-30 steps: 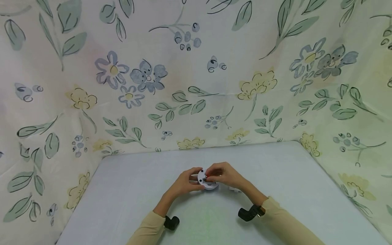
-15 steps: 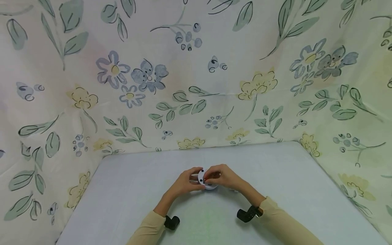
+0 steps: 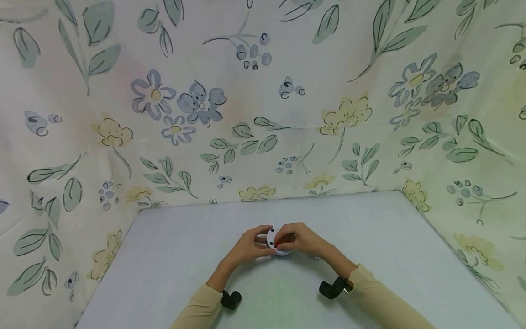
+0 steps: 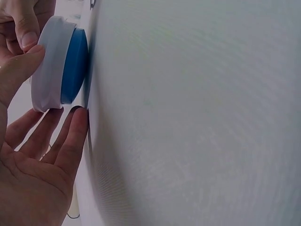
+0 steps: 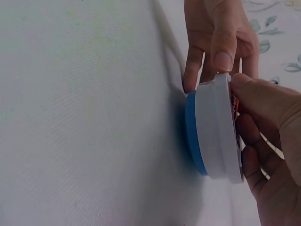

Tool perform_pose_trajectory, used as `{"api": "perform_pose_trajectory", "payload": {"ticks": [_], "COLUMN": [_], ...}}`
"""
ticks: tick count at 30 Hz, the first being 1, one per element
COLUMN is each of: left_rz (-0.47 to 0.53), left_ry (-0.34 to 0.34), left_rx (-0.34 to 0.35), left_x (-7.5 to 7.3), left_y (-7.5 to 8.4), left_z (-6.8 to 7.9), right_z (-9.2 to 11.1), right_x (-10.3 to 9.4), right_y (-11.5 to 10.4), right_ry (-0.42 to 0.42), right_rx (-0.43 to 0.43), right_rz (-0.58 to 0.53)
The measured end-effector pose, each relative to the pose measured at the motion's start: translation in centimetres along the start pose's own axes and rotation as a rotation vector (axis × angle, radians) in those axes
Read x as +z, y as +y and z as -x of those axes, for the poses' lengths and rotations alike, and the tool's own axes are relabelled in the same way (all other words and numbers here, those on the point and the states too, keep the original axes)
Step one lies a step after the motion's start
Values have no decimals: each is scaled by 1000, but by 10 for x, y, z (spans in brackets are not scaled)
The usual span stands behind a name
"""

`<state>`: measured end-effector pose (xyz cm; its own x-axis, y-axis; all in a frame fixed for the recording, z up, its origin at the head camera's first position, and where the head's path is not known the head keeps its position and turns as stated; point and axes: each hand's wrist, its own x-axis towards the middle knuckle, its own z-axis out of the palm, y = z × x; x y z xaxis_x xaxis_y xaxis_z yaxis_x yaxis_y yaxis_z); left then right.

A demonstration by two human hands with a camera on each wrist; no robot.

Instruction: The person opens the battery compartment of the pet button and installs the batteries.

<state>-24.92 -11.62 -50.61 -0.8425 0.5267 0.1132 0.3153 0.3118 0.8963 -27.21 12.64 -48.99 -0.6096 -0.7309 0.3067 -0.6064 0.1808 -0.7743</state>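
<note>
A round white puck-shaped device (image 3: 270, 237) with a blue face (image 4: 75, 66) is held on edge near the table, its back with dark dots turned toward me in the head view. My left hand (image 3: 248, 244) grips its rim, thumb on one side and fingertips on the other. My right hand (image 3: 302, 238) pinches a small red battery-like piece (image 3: 277, 244) against the back; fingers hide most of it. In the right wrist view, orange-red (image 5: 236, 104) shows between the device's back and the right fingers, and the right thumb lies at the rim.
A small white piece (image 3: 316, 257) lies on the pale table (image 3: 197, 242), partly hidden behind the right wrist. Floral cloth (image 3: 263, 114) hangs along the back and sides. Black wrist cameras (image 3: 334, 289) sit on both forearms.
The right fingers have shifted slightly down over the device's back, and the metallic part seen there earlier is now covered. The left hand keeps its grip almost unmoved.
</note>
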Motion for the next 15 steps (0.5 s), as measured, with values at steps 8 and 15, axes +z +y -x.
{"api": "perform_pose_trajectory", "payload": {"ticks": [8, 15], "left_rz": [5, -11], "left_ry": [-4, 2], "left_rx": [-16, -47], "left_x": [0, 2], "left_y": [0, 0], "left_z": [0, -1], "right_z": [11, 20], "right_x": [-9, -13], "right_y": [2, 8], "right_ry": [49, -45], "right_rx": [66, 156], "right_rz": [99, 102]}}
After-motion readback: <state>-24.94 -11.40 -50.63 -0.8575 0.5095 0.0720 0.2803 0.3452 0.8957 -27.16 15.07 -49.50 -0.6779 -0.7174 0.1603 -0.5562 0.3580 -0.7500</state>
